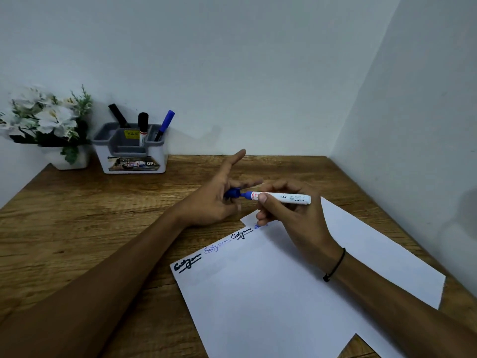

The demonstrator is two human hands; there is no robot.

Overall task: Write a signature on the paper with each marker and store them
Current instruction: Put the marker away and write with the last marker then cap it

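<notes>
Right hand (289,210) fingers around white marker (284,198); left hand (216,200) pinching its blue cap (233,193).

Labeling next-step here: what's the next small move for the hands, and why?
Probably press the blue cap fully onto the white marker. The left hand holds the cap at the marker's blue end, the right hand holds the barrel, and a fourth blue mark shows on the paper. Then store it in the holder.
</notes>
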